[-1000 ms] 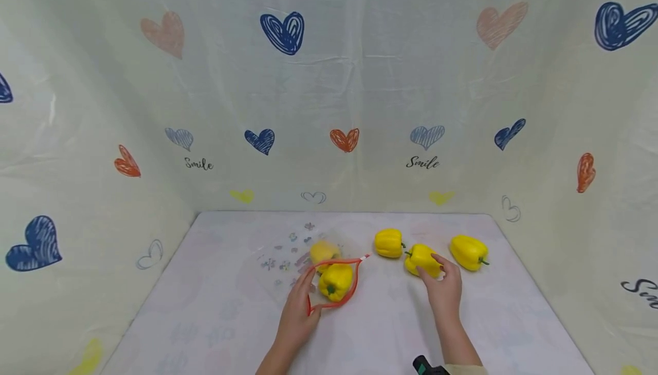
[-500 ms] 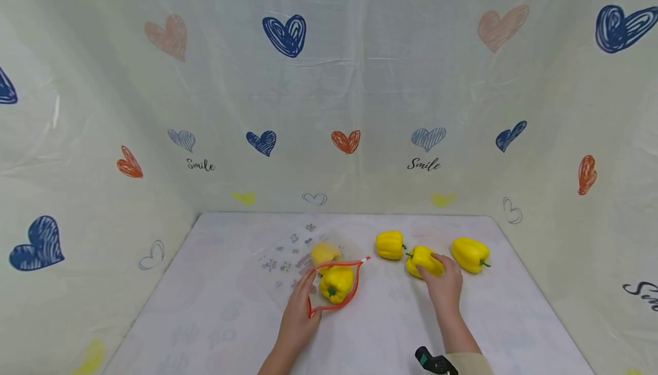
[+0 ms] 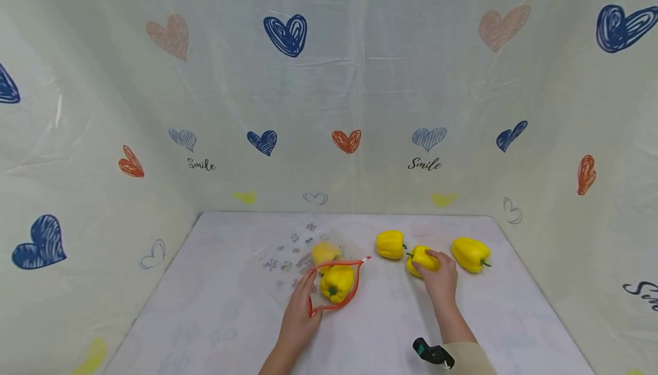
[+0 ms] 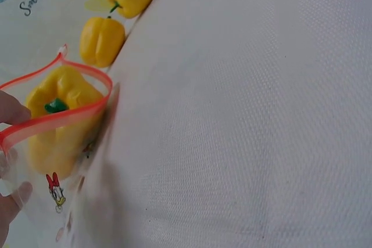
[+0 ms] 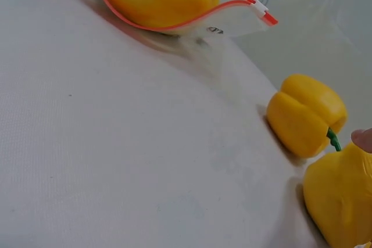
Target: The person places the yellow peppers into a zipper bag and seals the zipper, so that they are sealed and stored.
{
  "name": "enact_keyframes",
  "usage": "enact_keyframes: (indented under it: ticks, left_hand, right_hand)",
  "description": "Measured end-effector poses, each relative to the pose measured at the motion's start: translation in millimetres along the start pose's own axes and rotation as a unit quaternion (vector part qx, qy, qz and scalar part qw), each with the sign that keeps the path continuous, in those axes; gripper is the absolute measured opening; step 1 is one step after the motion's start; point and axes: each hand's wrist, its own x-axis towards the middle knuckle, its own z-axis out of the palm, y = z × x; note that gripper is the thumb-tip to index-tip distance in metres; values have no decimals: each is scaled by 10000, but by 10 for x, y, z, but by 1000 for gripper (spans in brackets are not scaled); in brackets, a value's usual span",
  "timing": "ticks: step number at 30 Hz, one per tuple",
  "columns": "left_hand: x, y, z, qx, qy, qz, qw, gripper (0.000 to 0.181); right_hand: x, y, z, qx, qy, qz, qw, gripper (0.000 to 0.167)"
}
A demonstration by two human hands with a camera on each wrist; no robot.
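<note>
Heart-print backdrop [image 3: 308, 89], white desk [image 3: 216, 289]

I have the left hand [image 3: 300, 312] gripping the red-rimmed bag [image 4: 58, 119] at its one o'clock, two yellow peppers [image 3: 336, 283] inside. My right hand [image 3: 443, 279] grasps a third pepper [image 3: 419, 259] toward the bag's three o'clock; loose peppers [image 3: 389, 245] sit at that one's ten and three.

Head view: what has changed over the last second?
The right hand has shifted left and slightly forward, reaching farther over the middle loose pepper; whether its grip has closed can't be told. The left hand on the red-rimmed bag, that pepper and its two neighbours stayed put.
</note>
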Motion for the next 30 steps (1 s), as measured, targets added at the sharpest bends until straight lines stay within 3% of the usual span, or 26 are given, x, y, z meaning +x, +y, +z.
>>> enact_keyframes:
  ticks: [18, 30]
  left_hand:
    - [15, 17, 32, -51, -1, -79, 10000, 79]
    - [-1, 14, 25, 37, 118, 80, 9999, 79]
  right_hand:
    - [54, 22, 69, 193, 123, 69, 9997, 49]
    - [-59, -28, 67, 499, 129, 89, 9986, 50]
